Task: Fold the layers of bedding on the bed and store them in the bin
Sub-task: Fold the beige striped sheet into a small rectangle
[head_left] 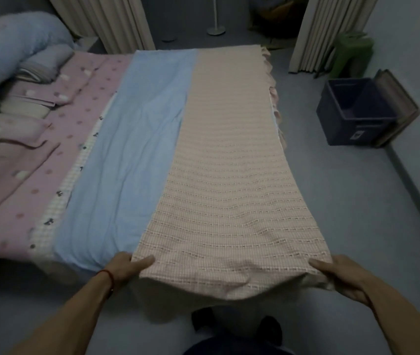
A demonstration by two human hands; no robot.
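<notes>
The left hand (124, 267) and right hand (336, 275) each pinch a near corner of the long folded beige blanket (224, 180), which stretches away from them over the bed (50, 155). Far right of the right hand, the dark bin (349, 124) sits on the floor.

Peach woven blanket (219, 175) is being held at its near corners, left hand (124, 267) and right hand (336, 275) each pinching an edge. It is lying in a long strip along the bed's right side, overlapping a blue sheet (127, 162). Dark blue bin (352, 119) is standing on the floor, well apart to the right.
</notes>
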